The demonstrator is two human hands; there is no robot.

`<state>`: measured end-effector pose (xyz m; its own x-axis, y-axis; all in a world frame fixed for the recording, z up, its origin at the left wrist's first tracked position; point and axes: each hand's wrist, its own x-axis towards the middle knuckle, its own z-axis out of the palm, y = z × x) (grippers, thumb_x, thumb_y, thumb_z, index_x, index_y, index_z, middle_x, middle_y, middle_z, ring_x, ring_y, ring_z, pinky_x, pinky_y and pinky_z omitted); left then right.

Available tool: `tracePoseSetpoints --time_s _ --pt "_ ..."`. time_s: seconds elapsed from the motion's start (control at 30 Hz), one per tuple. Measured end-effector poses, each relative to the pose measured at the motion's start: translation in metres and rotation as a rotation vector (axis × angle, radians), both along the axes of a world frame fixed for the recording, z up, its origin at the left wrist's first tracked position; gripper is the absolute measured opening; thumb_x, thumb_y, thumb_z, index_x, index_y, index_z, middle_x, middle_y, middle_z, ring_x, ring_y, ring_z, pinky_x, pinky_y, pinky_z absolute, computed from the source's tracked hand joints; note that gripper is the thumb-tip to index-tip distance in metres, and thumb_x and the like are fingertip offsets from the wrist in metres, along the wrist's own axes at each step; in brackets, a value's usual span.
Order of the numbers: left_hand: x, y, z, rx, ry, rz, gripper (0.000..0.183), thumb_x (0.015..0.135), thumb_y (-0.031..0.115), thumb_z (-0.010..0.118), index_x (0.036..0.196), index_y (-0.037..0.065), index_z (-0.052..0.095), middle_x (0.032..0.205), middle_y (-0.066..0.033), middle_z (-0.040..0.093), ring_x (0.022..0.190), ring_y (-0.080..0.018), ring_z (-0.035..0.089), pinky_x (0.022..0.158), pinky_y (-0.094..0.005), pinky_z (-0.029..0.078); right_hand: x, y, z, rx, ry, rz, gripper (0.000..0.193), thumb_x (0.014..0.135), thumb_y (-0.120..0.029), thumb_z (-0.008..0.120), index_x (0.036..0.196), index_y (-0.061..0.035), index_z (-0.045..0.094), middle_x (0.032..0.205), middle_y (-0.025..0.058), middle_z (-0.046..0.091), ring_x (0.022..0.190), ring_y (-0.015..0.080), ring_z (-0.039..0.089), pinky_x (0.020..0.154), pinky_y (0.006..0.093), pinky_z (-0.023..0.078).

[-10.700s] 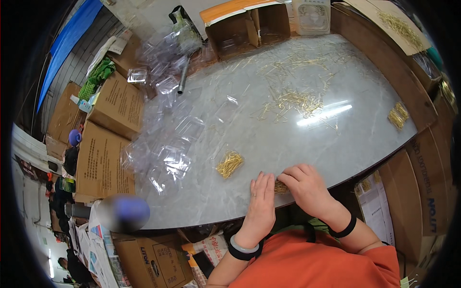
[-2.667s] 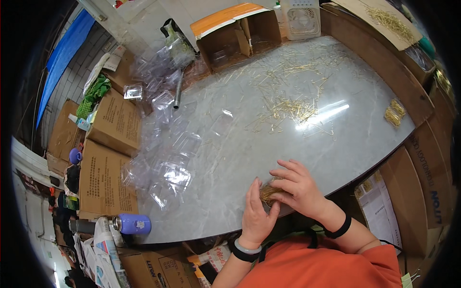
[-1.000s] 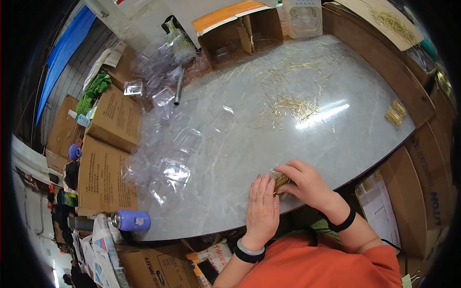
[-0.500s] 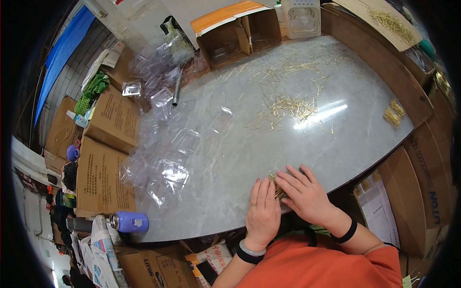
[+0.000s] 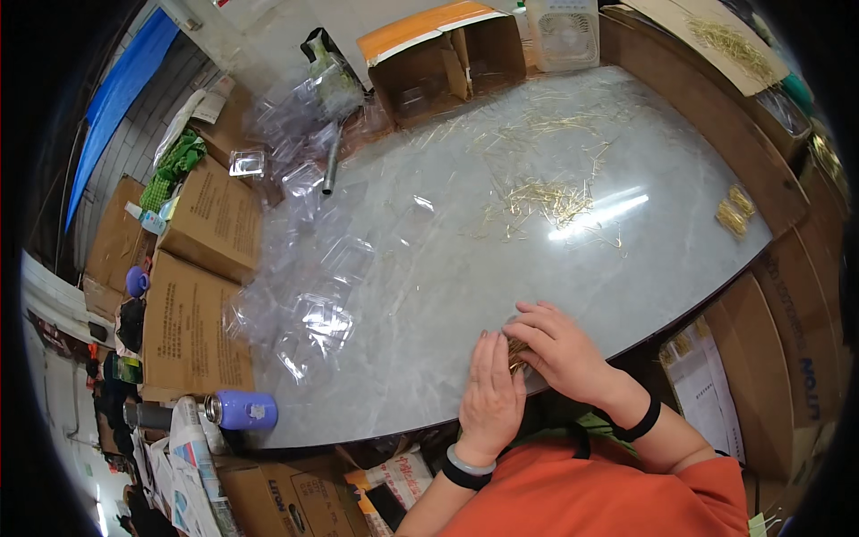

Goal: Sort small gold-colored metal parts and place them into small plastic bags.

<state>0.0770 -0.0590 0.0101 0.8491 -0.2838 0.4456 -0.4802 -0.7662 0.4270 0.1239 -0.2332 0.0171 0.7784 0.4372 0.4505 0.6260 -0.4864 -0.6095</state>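
Note:
A small bundle of gold wire hooks (image 5: pixel 515 353) sits between my hands at the table's near edge. My left hand (image 5: pixel 493 401) presses against its left side, fingers straight and held together. From the right, my right hand (image 5: pixel 567 360) curls its fingers over the bundle, covering much of it. Farther off on the grey marbled table (image 5: pixel 429 295) lies a loose heap of gold wire hooks (image 5: pixel 548 202), with more strewn behind it. Near the right edge rests a clear package filled with gold hooks (image 5: pixel 735 212).
Clear plastic blister shells (image 5: pixel 313 322) spread over the table's left side, near a metal tube (image 5: pixel 331 166). A purple bottle (image 5: pixel 246 411) lies at the near left corner. Behind stand an open cardboard box (image 5: pixel 420 89) and a white fan (image 5: pixel 564 40). Cardboard walls the right side.
My right hand's fingers have bent and drawn in over the bundle; they were straighter and more spread before. My left hand stays nearly in place.

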Motion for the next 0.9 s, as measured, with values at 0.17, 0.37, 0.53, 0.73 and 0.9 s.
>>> tracePoseSetpoints --time_s 0.17,0.37,0.53,0.73,0.9 --pt "0.0 0.001 0.003 0.019 -0.001 0.001 0.054 0.096 0.007 0.059 0.147 -0.005 0.044 0.149 -0.0236 0.046 0.14 -0.0441 0.046 0.11 -0.0487 0.045 -0.019 -0.001 0.004 0.094 0.087 -0.154 0.053 0.087 -0.011 0.076 0.136 -0.0047 0.056 0.139 0.0202 0.052 0.129 0.0408 0.053 0.106 0.0503 0.047" --pt "0.001 -0.002 0.008 -0.074 0.071 0.05 0.047 0.097 0.008 0.06 0.142 -0.003 0.05 0.147 -0.0237 0.049 0.138 -0.0437 0.048 0.109 -0.0485 0.045 -0.038 -0.006 0.008 -0.101 -0.122 -0.178 0.06 0.087 -0.007 0.075 0.143 -0.0053 0.052 0.147 0.0224 0.048 0.126 0.0412 0.056 0.101 0.0432 0.051" --pt "0.005 0.001 0.009 -0.095 0.038 0.034 0.048 0.097 0.01 0.062 0.141 -0.003 0.051 0.145 -0.022 0.05 0.138 -0.0422 0.048 0.109 -0.0469 0.047 -0.029 0.0 0.008 0.165 0.121 -0.256 0.054 0.089 -0.004 0.071 0.141 -0.0044 0.053 0.135 0.0205 0.056 0.112 0.0369 0.063 0.093 0.0406 0.054" --pt "0.004 0.005 0.005 -0.041 0.006 -0.02 0.049 0.097 0.01 0.06 0.144 -0.002 0.049 0.146 -0.0229 0.05 0.137 -0.0436 0.048 0.11 -0.0488 0.045 -0.01 -0.003 0.024 0.171 0.346 -0.212 0.041 0.091 -0.001 0.066 0.131 -0.0024 0.059 0.119 0.0152 0.061 0.094 0.0325 0.063 0.081 0.0391 0.054" --pt "0.002 0.002 0.004 0.018 -0.018 -0.002 0.051 0.095 0.008 0.06 0.144 -0.003 0.049 0.147 -0.0221 0.049 0.138 -0.0436 0.048 0.11 -0.0482 0.046 -0.023 -0.001 0.002 -0.154 -0.242 -0.273 0.042 0.085 -0.006 0.07 0.126 -0.0019 0.064 0.121 0.012 0.062 0.102 0.0299 0.062 0.087 0.042 0.051"
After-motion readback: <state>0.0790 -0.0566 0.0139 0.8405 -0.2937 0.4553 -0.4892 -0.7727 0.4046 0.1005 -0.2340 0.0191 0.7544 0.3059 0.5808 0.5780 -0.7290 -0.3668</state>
